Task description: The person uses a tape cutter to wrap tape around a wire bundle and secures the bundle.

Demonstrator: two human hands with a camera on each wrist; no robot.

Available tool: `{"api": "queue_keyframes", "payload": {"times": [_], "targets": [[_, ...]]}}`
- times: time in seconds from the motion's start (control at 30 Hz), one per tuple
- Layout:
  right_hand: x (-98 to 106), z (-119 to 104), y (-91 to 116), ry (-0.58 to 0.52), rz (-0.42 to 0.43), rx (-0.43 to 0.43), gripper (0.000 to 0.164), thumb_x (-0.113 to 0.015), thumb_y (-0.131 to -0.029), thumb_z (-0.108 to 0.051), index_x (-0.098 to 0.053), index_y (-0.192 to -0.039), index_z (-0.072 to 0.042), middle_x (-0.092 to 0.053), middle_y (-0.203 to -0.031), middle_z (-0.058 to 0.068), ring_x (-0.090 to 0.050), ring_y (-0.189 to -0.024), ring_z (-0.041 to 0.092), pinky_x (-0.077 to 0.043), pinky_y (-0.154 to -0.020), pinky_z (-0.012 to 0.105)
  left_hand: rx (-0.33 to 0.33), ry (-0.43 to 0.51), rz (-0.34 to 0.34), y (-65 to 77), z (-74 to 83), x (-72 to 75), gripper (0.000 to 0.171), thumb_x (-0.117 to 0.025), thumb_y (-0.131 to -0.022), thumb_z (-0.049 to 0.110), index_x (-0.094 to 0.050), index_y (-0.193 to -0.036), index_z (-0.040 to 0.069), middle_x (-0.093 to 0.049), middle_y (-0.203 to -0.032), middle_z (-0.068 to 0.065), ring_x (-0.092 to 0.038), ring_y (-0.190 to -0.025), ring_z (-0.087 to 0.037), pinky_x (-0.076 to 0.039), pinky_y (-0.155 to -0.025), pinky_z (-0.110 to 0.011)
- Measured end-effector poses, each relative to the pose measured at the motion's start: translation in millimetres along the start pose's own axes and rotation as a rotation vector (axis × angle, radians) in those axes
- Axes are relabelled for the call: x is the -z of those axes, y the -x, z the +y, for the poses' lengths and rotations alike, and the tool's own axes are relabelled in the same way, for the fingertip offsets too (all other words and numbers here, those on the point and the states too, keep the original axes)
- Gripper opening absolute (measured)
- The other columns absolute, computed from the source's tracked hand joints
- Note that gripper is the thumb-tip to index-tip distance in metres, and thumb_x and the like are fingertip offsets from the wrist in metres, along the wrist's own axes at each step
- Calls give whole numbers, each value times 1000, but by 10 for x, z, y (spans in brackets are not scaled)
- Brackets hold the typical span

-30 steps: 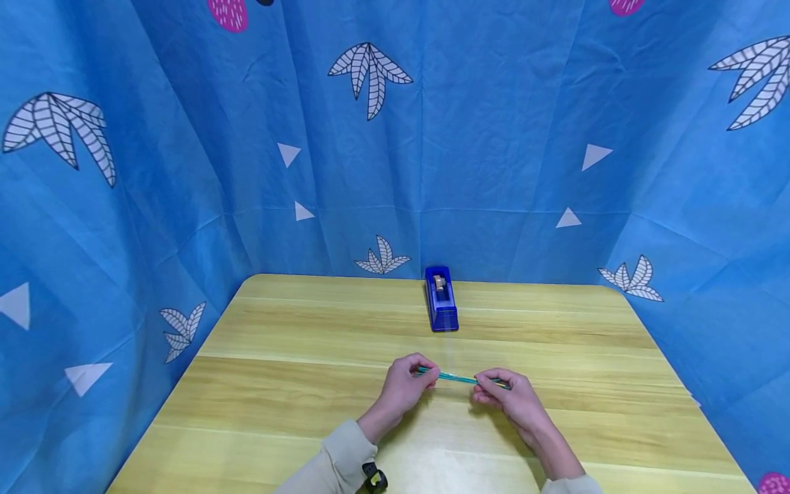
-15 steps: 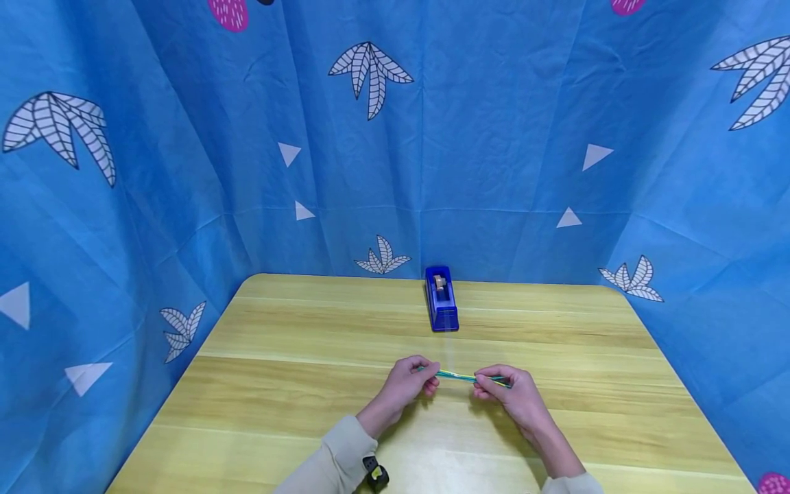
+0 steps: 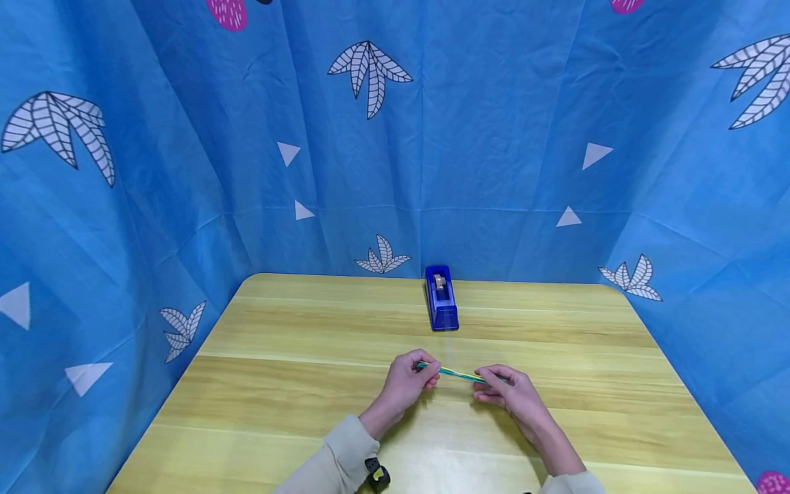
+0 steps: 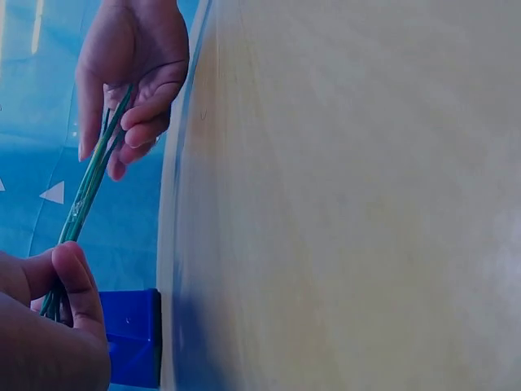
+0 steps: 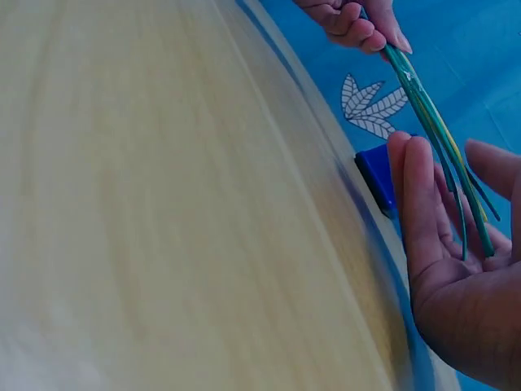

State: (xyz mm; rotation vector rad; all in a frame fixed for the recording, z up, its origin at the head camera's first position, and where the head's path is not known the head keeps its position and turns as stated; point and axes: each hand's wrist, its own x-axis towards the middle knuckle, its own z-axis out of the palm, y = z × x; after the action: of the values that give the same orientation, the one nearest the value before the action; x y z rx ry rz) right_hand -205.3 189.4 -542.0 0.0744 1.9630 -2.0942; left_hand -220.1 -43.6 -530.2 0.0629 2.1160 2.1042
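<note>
A bundle of thin green and yellow wire-like strands [image 3: 455, 373] spans the space between both hands above the table. My left hand [image 3: 404, 384] pinches one end of it between thumb and fingers. A shiny patch, apparently clear tape [image 5: 409, 75], sits on the bundle close to that grip. My right hand [image 3: 517, 398] surrounds the other end loosely; in the right wrist view its fingers are fairly straight and its thumb stands apart from the strands. The strands' loose ends fan out within that hand.
A blue tape dispenser [image 3: 444, 317] stands beyond the hands near the table's back. From its front a faint clear strip [image 3: 449, 351] runs toward the bundle. The wooden table [image 3: 278, 384] is bordered by a blue patterned curtain [image 3: 494, 137].
The bundle's left end has risen slightly, so it slopes down more to the right. The right thumb and fingers have shifted about its end; the tape dispenser has stayed put.
</note>
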Motion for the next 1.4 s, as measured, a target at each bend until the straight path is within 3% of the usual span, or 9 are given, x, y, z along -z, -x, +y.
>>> {"api": "queue_keyframes", "payload": {"times": [0.17,0.3,0.5,0.83,1.17,1.4], "targets": [[28,-1,-12,-7,4,-41,48,-58,-107,-31,-57,-130,12,-72,-107,12,-73,-90,19,-62,-88,29,-32,-3,9,-11,-8,-11,12,-72,-96,7,-72,-97,-5,-72,-82,-18,-62,-66,-10,-55,-61,-19],[53,-16,-17,-9,-35,-54,41,-59,-107,-31,-62,-122,7,-72,-98,9,-73,-85,17,-63,-84,27,-29,-30,10,-15,-8,-9,10,-72,-96,8,-73,-96,-2,-73,-82,-16,-63,-67,-11,-57,-62,-21],[55,-41,-5,-59,-94,-77,22,-64,-104,-21,-67,-110,1,-71,-90,4,-73,-78,13,-62,-79,23,-25,-56,11,-19,-9,-11,9,-72,-97,8,-73,-96,-1,-73,-82,-15,-64,-68,-13,-58,-64,-23],[74,-30,0,-66,-63,-3,10,-70,-98,-7,-73,-105,-1,-76,-89,7,-75,-78,13,-63,-80,25,38,-59,2,-15,-9,-1,19,-69,-100,15,-69,-109,-3,-74,-90,-18,-67,-74,-14,-61,-70,-29],[63,-4,-7,-37,-46,28,18,-73,-96,-6,-73,-109,5,-78,-92,9,-76,-78,12,-63,-81,26,74,-60,-1,-35,8,31,16,-71,-98,13,-71,-105,-2,-73,-88,-16,-64,-70,-13,-58,-67,-26],[68,-13,-9,-40,-48,1,15,-71,-98,-11,-73,-108,0,-77,-92,8,-75,-80,13,-63,-83,26,29,-33,26,-38,11,5,13,-74,-95,10,-72,-101,-3,-73,-87,-19,-63,-68,-13,-57,-63,-23]]}}
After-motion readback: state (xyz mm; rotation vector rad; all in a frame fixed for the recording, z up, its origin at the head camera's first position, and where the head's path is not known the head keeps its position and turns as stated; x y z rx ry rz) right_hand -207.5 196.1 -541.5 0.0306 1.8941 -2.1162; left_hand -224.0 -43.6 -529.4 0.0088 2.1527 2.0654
